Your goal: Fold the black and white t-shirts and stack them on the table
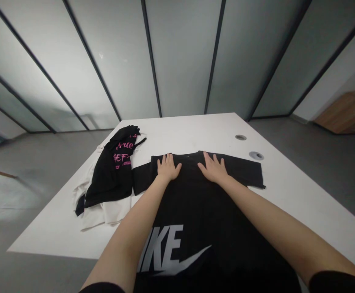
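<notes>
A black T-shirt [195,195] with a large grey NIKE print lies spread face up on the white table [189,136]. Its collar points away from me and its sleeves reach out to both sides. My left hand [167,167] rests flat near the left shoulder seam, fingers spread. On the other side of the collar, my right hand [214,167] presses flat on the right shoulder, its fingers also apart. Neither hand grips the cloth. The lower part of the shirt comes toward me, partly hidden by my forearms.
At the left of the table, a black garment with pink lettering [112,175] lies heaped on white cloth [114,211]. It meets the shirt's left sleeve. Two round grommets [240,137] are set in the tabletop at the right. Frosted glass panels [183,57] stand behind.
</notes>
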`<state>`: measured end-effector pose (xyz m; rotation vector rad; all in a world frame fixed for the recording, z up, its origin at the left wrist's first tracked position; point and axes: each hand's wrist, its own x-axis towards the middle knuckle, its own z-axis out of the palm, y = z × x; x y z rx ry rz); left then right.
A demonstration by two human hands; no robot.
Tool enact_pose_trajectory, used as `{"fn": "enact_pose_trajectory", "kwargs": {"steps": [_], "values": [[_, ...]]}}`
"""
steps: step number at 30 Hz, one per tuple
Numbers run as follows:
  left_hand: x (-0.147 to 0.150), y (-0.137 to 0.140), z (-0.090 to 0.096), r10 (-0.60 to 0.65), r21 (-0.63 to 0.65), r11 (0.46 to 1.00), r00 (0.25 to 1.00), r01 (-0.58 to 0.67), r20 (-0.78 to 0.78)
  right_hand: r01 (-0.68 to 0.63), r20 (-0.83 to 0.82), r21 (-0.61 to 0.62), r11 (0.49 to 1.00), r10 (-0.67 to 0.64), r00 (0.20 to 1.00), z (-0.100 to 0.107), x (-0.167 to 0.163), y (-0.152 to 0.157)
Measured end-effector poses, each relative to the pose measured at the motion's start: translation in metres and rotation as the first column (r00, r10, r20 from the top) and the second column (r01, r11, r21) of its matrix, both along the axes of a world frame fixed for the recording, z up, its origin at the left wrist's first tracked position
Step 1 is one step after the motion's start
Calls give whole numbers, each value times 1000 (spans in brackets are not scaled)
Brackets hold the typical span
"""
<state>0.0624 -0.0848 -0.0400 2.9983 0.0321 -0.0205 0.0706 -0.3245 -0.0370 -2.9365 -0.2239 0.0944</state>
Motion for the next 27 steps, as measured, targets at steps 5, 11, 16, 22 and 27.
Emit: {"fn": "enact_pose_trajectory", "kwargs": {"steps": [5,11,16,22,27], "values": [[20,19,2,75,17,997,997,-75,-10,11,-57,-70,997,-15,998,4,29,-15],[9,66,-1,126,49,991,991,-128,37,209,-27,-65,976,-211,977,-3,34,-60],[1,107,2,147,45,988,989,-146,-6,288,-11,-55,956,-289,957,-11,31,-99],[-3,101,11,236,70,969,972,-236,2,358,64,-8,934,-357,932,4,22,-97],[-15,55,33,293,123,940,937,-319,191,160,49,-55,986,-158,986,12,-4,-41]]}}
